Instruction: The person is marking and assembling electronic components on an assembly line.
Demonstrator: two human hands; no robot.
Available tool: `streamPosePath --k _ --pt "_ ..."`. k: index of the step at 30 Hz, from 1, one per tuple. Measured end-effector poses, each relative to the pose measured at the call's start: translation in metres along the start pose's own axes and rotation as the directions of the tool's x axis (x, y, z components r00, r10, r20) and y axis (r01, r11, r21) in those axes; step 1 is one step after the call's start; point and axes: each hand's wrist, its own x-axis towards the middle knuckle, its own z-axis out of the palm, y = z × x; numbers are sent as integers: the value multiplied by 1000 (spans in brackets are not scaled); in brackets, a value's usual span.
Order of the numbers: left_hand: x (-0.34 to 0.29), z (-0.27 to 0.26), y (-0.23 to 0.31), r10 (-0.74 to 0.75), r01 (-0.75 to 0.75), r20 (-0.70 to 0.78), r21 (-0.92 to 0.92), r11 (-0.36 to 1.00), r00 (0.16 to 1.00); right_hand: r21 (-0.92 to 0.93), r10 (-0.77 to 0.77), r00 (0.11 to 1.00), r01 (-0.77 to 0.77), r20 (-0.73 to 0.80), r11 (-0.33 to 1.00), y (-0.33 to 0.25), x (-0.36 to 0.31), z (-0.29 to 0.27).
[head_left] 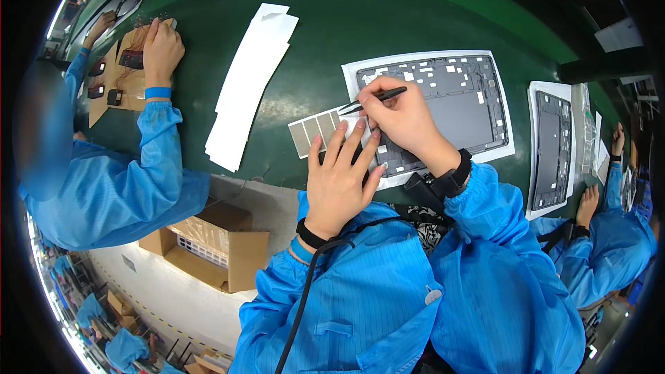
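My right hand [402, 114] is closed around black tweezers [383, 95], their tips at the top edge of a white backing strip. Several grey-beige rectangular stickers [317, 129] sit side by side on that strip. With fingers spread, my left hand [343, 180] lies over the strip's lower right part and presses it down. Under and behind my right hand is a dark tablet-like housing [457, 107] with small white patches, lying on a white sheet [509, 125]. My hands hide the housing's left side and part of the strip.
A stack of long white sheets [249, 90] lies on the green table [305, 34] to the left. Further left, a co-worker [118, 173] handles black parts with wires on cardboard [131, 62]. At right are another housing [552, 149] and a second co-worker [606, 256]. A cardboard box [246, 256] stands below the table edge.
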Motion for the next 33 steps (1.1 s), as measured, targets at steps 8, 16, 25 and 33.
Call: streamPosePath --k 8,16,25,33 --pt "1 2 -1 9 -9 -20 6 1000 1000 -81 1 991 -11 -131 997 1 -1 13" --pt "0 1 0 0 0 -17 -7 1000 1000 -157 70 992 -86 -103 984 3 -2 10" --pt "0 2 -1 -6 5 -18 -22 1000 1000 -63 20 985 -31 -172 998 4 -1 11" --pt "-1 2 -1 -6 5 -17 -19 1000 1000 -164 -14 987 -13 -163 986 3 -3 12"
